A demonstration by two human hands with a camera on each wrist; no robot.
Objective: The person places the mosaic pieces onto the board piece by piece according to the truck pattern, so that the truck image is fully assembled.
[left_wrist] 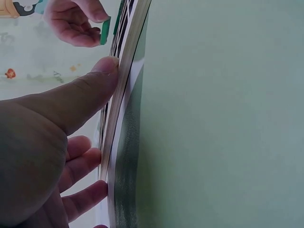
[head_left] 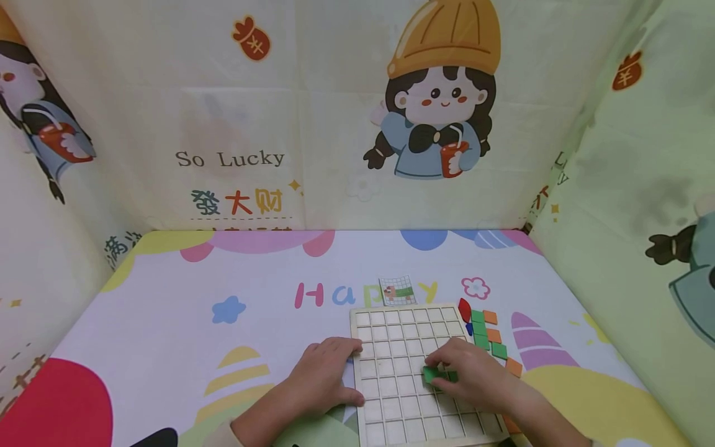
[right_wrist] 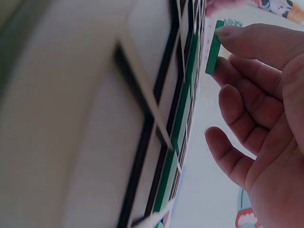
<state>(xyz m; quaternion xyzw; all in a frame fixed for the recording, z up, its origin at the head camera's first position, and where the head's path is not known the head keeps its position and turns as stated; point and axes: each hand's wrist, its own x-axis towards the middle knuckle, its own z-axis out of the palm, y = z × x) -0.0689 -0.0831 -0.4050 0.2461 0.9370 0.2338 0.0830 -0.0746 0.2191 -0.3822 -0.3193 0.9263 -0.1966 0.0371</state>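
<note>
A pale wooden grid board [head_left: 388,388] lies flat on the table, divided into square cells. Over its middle right, my right hand [head_left: 475,375] pinches a green square tile [head_left: 429,374] between thumb and fingertips. In the right wrist view this tile [right_wrist: 214,47] is tilted on edge above the board, and other green pieces [right_wrist: 166,175] sit in the cells below. My left hand [head_left: 324,375] rests at the board's left edge, thumb and fingertips touching the rim with the fingers fairly straight. Part of the board is hidden under the right hand.
Beyond the board lies a small card [head_left: 398,290] with a gridded animal picture. Along the right edge are several loose green tiles [head_left: 480,329], orange tiles [head_left: 490,317], a red leaf-shaped piece [head_left: 465,310] and a small blue piece [head_left: 469,329]. Printed cloth walls [head_left: 324,124] enclose the table.
</note>
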